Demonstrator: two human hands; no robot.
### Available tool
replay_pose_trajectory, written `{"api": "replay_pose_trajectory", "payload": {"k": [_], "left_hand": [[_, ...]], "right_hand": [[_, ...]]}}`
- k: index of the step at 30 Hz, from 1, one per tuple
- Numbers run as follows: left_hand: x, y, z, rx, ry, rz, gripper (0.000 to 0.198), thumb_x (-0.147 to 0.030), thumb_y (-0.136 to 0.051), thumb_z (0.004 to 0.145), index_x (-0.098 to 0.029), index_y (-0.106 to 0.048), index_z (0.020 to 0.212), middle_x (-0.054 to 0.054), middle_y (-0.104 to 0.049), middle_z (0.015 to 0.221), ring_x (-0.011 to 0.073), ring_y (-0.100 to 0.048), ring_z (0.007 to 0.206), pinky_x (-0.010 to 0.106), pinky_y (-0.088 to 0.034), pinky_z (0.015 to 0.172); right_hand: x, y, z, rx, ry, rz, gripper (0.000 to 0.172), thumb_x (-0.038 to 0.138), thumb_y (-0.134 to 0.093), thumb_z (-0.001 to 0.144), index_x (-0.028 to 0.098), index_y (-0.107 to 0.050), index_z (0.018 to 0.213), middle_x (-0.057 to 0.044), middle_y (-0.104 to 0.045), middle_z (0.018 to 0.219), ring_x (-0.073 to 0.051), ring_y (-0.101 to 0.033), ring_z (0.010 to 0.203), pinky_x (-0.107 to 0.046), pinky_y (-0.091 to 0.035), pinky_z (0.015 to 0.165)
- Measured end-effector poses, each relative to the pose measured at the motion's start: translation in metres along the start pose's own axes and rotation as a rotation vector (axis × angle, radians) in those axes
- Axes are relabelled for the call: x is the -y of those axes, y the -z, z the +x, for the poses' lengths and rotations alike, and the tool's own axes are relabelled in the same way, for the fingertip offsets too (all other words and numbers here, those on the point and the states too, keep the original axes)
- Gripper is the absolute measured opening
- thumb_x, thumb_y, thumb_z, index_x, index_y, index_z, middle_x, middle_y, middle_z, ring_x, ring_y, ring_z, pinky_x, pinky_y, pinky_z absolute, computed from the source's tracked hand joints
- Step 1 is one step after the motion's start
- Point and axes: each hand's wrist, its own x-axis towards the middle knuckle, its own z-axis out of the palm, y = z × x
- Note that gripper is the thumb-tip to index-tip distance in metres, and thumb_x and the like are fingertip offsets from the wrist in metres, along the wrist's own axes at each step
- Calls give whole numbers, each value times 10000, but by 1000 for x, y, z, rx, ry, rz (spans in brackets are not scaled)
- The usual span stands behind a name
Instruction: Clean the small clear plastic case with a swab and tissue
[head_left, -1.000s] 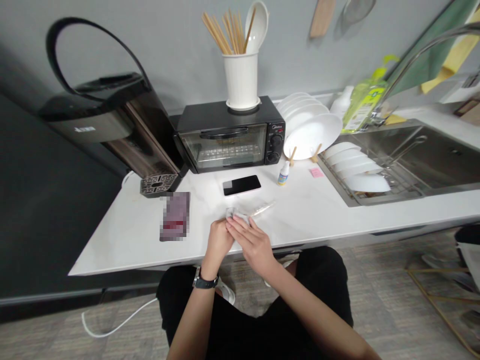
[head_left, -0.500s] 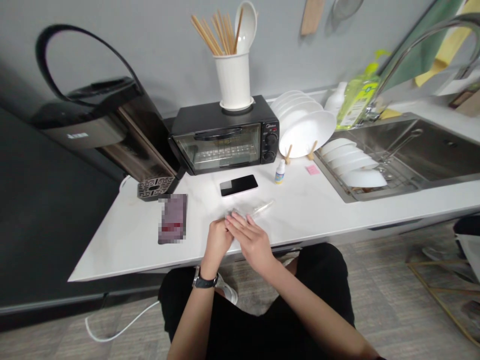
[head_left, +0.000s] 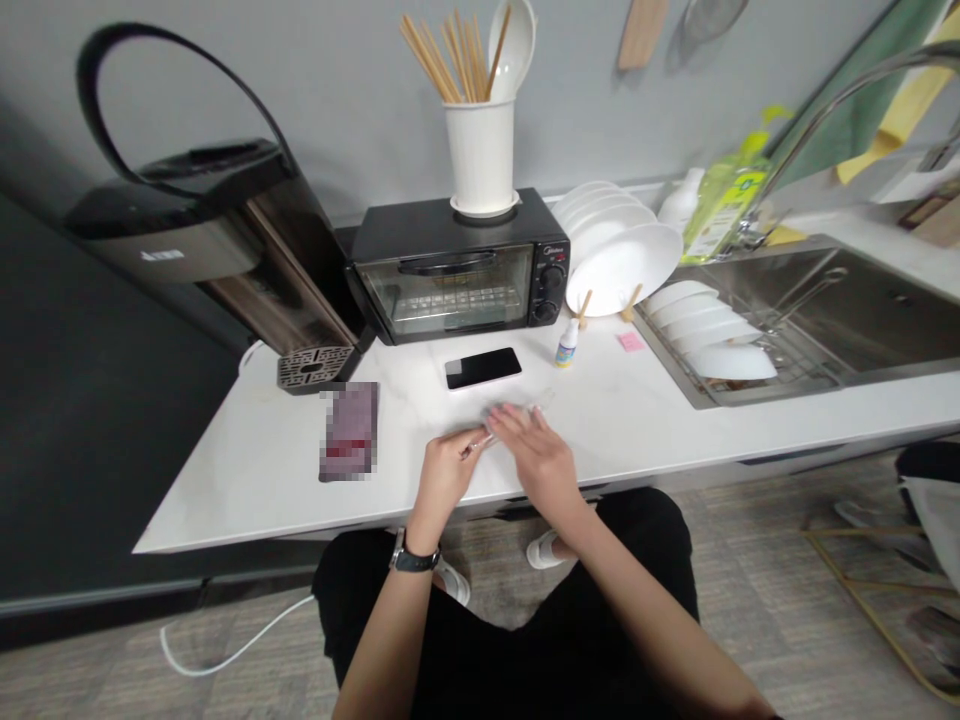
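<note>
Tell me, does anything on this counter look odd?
No spill shows. The purple item near the counter's left end looks odd: blocky pixels hide part of it. A phone before the toaster oven seems unusual among kitchenware.

Illumination: even, diffuse, moderate. Countertop (head_left: 645, 430) brightest, near white; dark cabinet front (head_left: 75, 430) at left loses detail. Soft shadow on wall (head_left: 360, 100) beside strainer (head_left: 716, 15). Pale reflection on corner of phone (head_left: 487, 370); muted sheen on steel sink (head_left: 892, 305). Slight blur on right hand (head_left: 541, 458); clear plastic (head_left: 489, 438) poorly resolved. Wide-angle distortion: black machine (head_left: 296, 265) leans outward. Pixel mosaic covers part of purple item (head_left: 354, 425).
</note>
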Motion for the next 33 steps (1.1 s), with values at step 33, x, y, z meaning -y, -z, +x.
{"api": "replay_pose_trajectory", "payload": {"k": [33], "left_hand": [[-9, 0, 1, -9, -11, -28, 205, -186, -394, 716, -241, -548, 840, 10, -580, 873, 136, -539, 710, 237, -422, 590]], "right_hand": [[-26, 13, 4, -57, -30, -42, 431, 49, -233, 739, 234, -296, 1123, 19, -340, 1148, -160, -250, 1075, -367, -253, 925]]}}
